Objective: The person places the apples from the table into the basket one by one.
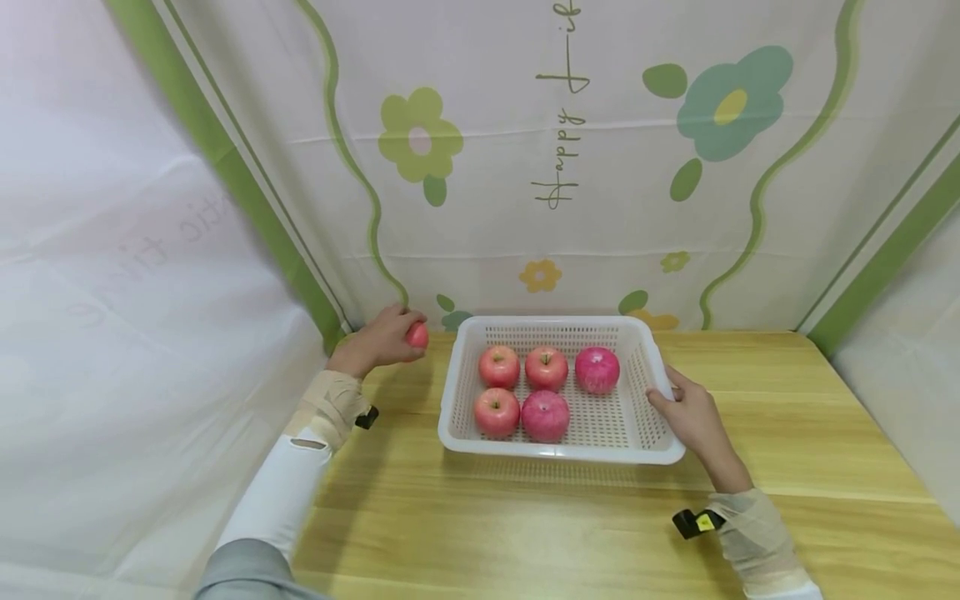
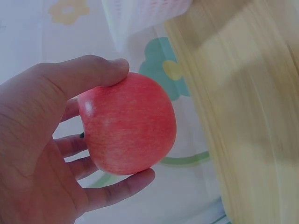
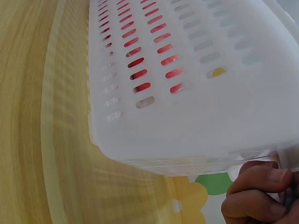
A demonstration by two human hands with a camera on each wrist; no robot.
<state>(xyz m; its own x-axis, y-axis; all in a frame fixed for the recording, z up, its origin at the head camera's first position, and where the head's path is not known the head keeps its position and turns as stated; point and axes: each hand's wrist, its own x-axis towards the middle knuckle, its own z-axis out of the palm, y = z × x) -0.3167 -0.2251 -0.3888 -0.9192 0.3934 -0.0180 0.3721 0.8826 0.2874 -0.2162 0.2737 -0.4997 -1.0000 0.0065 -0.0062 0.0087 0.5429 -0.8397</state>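
My left hand (image 1: 384,340) holds a red apple (image 1: 417,335) over the far left part of the table, left of the basket. In the left wrist view, thumb and fingers curl round this apple (image 2: 131,123), its stem towards the palm. My right hand (image 1: 693,421) grips the right rim of a white plastic basket (image 1: 555,452), thumb on top and fingers curled beneath, as the right wrist view shows. Inside the basket lie several apples: paler red ones such as the front left apple (image 1: 497,412), and two deeper pink ones, one at back right (image 1: 597,370).
The wooden table (image 1: 525,533) runs to a white curtain (image 1: 495,192) printed with flowers, behind its far edge. Another white curtain side (image 1: 150,333) hangs at the left, close to my left arm. Black wrist cameras (image 1: 697,523) sit on both wrists.
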